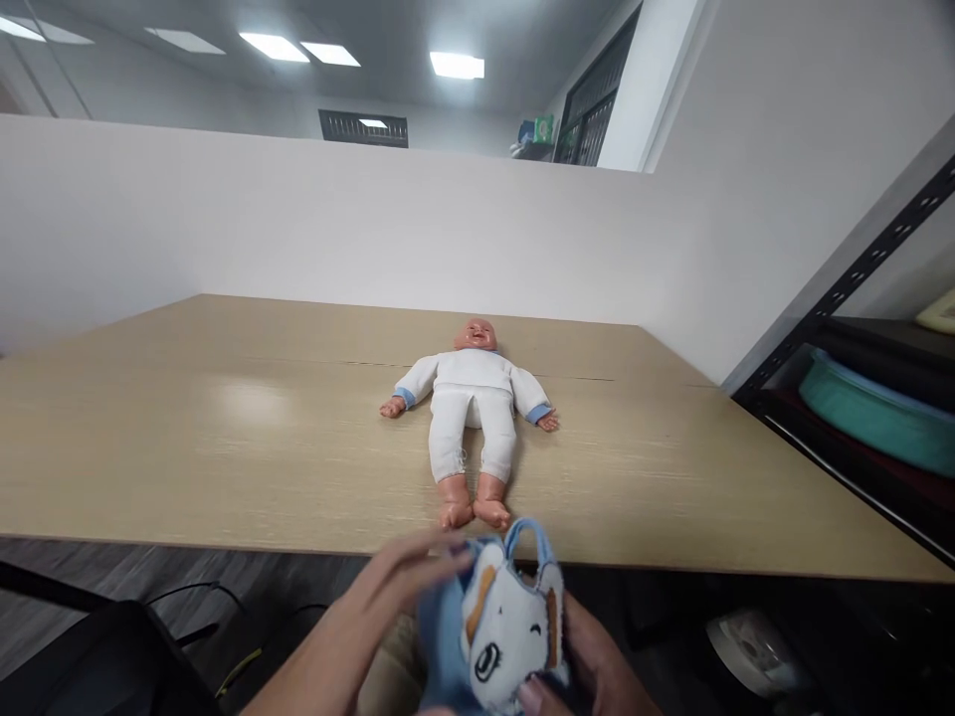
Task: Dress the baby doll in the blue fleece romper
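A baby doll (472,418) in a white suit with blue cuffs lies on its back on the wooden table (224,447), bare feet toward me. Below the table's front edge I hold a small blue and white sock (501,622) with an animal face and a blue loop on top. My left hand (388,607) grips the sock's left side. The sock's lower right side rests in my right hand (593,661), thumb pressed on the front. Both hands are just short of the doll's feet.
A white partition wall (298,219) stands behind the table. At the right is a black metal shelf (858,278) holding a teal round container (872,413). Dark items and cables lie on the floor at the lower left and lower right.
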Tool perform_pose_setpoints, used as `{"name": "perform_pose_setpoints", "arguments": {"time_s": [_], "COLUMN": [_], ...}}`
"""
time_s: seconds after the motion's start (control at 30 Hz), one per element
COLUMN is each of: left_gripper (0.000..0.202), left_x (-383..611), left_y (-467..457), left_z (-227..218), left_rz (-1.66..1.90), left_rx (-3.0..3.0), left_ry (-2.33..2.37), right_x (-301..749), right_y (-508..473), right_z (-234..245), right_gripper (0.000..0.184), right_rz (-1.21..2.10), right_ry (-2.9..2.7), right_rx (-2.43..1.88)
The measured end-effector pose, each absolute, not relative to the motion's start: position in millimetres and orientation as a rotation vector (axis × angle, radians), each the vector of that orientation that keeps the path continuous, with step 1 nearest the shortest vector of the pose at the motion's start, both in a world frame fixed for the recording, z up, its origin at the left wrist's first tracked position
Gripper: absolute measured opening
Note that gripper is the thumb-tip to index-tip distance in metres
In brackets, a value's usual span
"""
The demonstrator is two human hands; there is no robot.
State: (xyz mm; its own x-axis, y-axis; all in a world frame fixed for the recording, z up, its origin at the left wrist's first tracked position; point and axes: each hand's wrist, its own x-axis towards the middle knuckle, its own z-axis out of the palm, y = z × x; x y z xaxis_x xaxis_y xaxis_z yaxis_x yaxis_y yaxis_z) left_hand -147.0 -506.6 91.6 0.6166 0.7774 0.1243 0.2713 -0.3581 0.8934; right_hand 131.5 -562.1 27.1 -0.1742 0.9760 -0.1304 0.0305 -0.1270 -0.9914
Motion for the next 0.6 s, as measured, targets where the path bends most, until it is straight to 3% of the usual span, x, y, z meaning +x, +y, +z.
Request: {"name": "perform_pose_setpoints", "arguments": {"time_s": [0.1,0.17,0.27,0.33,0.43,0.6], "left_gripper": [0.085,0.078,0.039,0.023,0.019,0.017], "left_x": [-131,-123,-117,-115,-113,-104], "left_y": [-455,-420,-378,-357,-335,-304], "left_z": [124,140,162,177,203,233], "left_rz": [0.793,0.711,0.751,0.799,0.844,1.0], "left_rx": [1.819,1.764,1.736,1.786,1.977,2.113], "left_ry": [0.682,0.51,0.466,0.418,0.231,0.088], "right_x": [127,128,137,144,154,159], "right_y": [-523,-494,-457,-435,-403,-353], "right_z": [98,135,169,180,193,216], "right_gripper": [0.08,0.079,0.079,0.058,0.026,0.028], "right_rz": [1.555,1.647,1.715,1.731,1.571,1.162], "right_ry": [-1.457,-1.529,-1.553,-1.564,-1.547,-1.52], "right_rx": [-1.014,-0.852,-0.823,-0.803,-0.746,-0.575]}}
